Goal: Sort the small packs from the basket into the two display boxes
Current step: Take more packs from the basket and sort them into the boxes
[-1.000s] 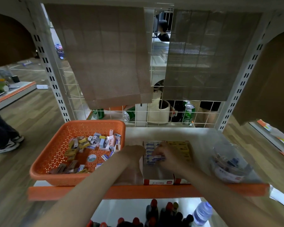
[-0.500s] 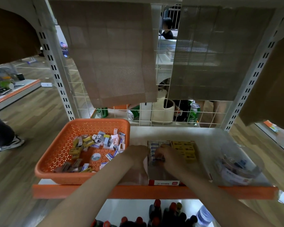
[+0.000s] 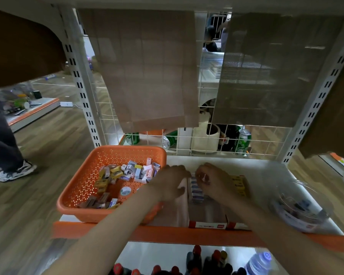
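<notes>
An orange basket [image 3: 111, 150] sits on the left of the shelf with several small blue-white, yellow and brown packs [image 3: 127, 172] loose in it. To its right stand two open display boxes: one [image 3: 207, 225] holds a row of blue-white packs [image 3: 196, 192], the other holds yellow packs [image 3: 238, 184]. My left hand [image 3: 172, 182] hovers at the left box's pink side flap with relaxed fingers. My right hand [image 3: 213, 178] hangs just above the blue-white row with loosely curled fingers; I see no pack in it. Both hands are motion-blurred.
A clear plastic tub [image 3: 298, 208] of small items stands at the shelf's right end. Green cans [image 3: 242, 140] sit behind the wire grid at the back. Bottles [image 3: 197, 261] fill the shelf below. A person's legs [image 3: 6, 143] are on the floor at left.
Both hands have lifted off the row of blue-white packs and moved toward the back of the box. The camera has tilted slightly.
</notes>
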